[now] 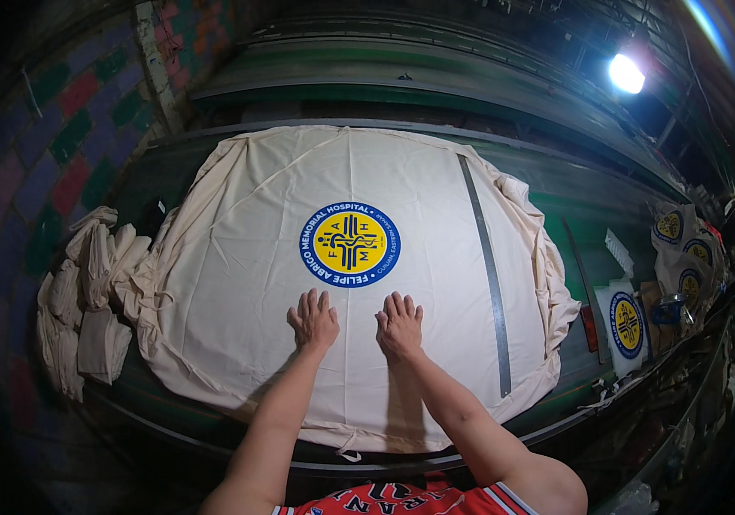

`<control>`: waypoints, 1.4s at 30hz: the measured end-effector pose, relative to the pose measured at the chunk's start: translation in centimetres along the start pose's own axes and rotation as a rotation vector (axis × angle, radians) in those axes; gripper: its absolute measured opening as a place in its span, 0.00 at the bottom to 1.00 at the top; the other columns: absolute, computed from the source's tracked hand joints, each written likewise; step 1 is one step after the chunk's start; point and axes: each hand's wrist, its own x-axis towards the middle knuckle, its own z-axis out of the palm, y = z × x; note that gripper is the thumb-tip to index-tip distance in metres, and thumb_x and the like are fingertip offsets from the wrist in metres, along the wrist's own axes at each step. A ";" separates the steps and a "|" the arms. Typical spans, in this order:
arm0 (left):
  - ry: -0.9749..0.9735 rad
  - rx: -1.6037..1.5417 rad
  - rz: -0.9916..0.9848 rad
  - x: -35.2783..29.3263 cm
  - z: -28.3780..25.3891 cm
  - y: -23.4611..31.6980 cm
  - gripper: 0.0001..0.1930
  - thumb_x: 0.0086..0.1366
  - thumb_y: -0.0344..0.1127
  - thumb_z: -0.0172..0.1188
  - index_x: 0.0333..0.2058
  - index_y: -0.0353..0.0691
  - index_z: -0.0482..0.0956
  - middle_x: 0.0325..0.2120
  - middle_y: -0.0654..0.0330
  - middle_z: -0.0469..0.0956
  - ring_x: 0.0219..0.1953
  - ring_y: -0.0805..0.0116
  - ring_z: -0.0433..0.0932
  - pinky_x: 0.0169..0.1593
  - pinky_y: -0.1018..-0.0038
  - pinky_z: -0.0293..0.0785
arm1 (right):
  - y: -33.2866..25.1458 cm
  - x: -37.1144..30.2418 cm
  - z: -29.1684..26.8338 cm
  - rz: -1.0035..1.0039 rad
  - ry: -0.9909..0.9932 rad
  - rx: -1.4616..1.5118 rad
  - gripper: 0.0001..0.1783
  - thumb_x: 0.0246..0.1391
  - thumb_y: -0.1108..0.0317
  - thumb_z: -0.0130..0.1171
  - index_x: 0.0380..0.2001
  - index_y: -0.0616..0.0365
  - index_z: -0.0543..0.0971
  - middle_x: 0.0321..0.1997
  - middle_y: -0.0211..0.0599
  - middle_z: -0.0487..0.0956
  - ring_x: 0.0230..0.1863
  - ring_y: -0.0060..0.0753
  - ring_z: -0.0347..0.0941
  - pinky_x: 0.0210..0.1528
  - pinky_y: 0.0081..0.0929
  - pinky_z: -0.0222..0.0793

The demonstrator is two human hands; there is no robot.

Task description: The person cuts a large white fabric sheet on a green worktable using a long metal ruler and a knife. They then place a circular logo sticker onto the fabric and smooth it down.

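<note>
Two hands (313,320) (400,324) touch cream cloth (357,339) near its lettered blue-and-yellow emblem (350,245).

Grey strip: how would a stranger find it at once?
Start at the big cream cloth on the green table. Right of its round emblem lies the strip, long and thin. Unlike the red-handled tool farther right, it lies on the cloth.

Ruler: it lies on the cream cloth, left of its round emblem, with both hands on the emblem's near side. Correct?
No, the side is wrong: the head view shows the ruler on the cream cloth, right of its round emblem. The rest stands.
</note>
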 end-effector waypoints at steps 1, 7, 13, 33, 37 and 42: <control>0.029 -0.009 0.013 0.1 0.0 -0.1 0.27 0.67 0.45 0.54 0.64 0.47 0.68 0.66 0.55 0.59 0.70 0.56 0.53 0.65 0.39 0.46 | 0.0 0.0 0.0 0.019 -0.028 -0.017 0.31 0.68 0.49 0.41 0.66 0.55 0.65 0.72 0.39 0.62 0.73 0.53 0.52 0.70 0.65 0.43; 0.163 -0.219 0.194 -2.2 -0.8 -1.8 0.23 0.63 0.39 0.58 0.57 0.40 0.73 0.58 0.52 0.68 0.62 0.50 0.64 0.61 0.45 0.58 | 1.0 -1.4 -0.3 -0.063 0.062 0.163 0.28 0.63 0.56 0.52 0.62 0.60 0.67 0.69 0.44 0.64 0.71 0.54 0.55 0.70 0.57 0.49; -0.088 -0.408 0.434 -16.5 -5.8 -4.0 0.13 0.59 0.37 0.61 0.42 0.40 0.78 0.40 0.55 0.78 0.44 0.51 0.76 0.49 0.56 0.68 | 4.9 -11.6 -4.2 -0.351 -0.097 0.345 0.29 0.44 0.63 0.64 0.52 0.56 0.75 0.58 0.42 0.72 0.63 0.50 0.64 0.64 0.44 0.60; -0.113 -0.261 0.432 -27.2 -10.4 -10.1 0.11 0.53 0.26 0.55 0.34 0.47 0.80 0.36 0.64 0.77 0.45 0.61 0.75 0.51 0.60 0.63 | 7.0 -24.7 -10.0 -0.567 -0.421 0.103 0.12 0.52 0.56 0.62 0.36 0.51 0.80 0.37 0.34 0.77 0.44 0.39 0.75 0.46 0.37 0.68; -0.137 -0.254 0.441 -27.7 -10.4 -10.0 0.12 0.53 0.26 0.54 0.35 0.48 0.81 0.35 0.64 0.77 0.44 0.61 0.75 0.50 0.60 0.63 | 6.8 -24.8 -10.4 -0.516 -0.480 0.089 0.12 0.52 0.56 0.61 0.34 0.50 0.81 0.35 0.34 0.78 0.43 0.39 0.75 0.45 0.37 0.68; -0.244 -0.333 0.393 -27.6 -11.1 -10.0 0.13 0.51 0.23 0.56 0.35 0.45 0.81 0.35 0.63 0.77 0.45 0.59 0.75 0.52 0.58 0.65 | 6.7 -24.8 -10.6 -0.516 -0.484 0.161 0.12 0.51 0.56 0.62 0.35 0.48 0.83 0.35 0.34 0.78 0.43 0.40 0.76 0.47 0.39 0.69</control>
